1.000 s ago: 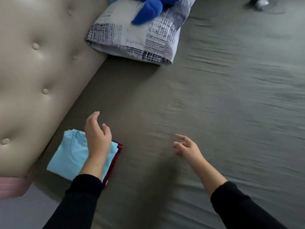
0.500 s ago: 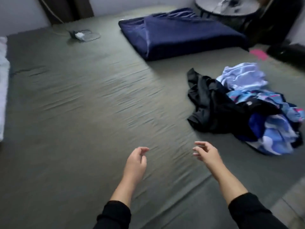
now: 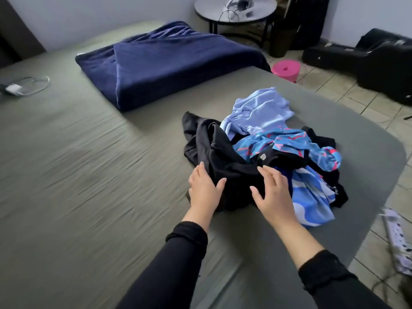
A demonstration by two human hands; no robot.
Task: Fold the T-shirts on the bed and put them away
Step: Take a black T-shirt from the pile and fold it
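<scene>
Head view: your left hand (image 3: 204,189) and right hand (image 3: 273,194) both lie on the black shirt (image 3: 223,157) at the near side of the pile of shirts (image 3: 267,150). The fingers of each are spread and nearly straight, laid flat on the cloth; nothing is pinched yet. Judged step: choosing the next shirt to fold, with the pile itself unsorted. The next move calls for a firm hold on the black shirt, drawing it free of the patterned blue shirt (image 3: 289,143) tangled over it, then spreading it on the bare sheet left of the pile.

The pile sits on the bed (image 3: 78,175), near its right-hand corner. Behind the pile lies a folded navy blanket (image 3: 169,61). Beyond the pile, off the bed, stand a pink stool (image 3: 286,69) and a round table (image 3: 234,10) on a tiled floor (image 3: 334,90). A power strip (image 3: 396,233) lies right of the pile.
</scene>
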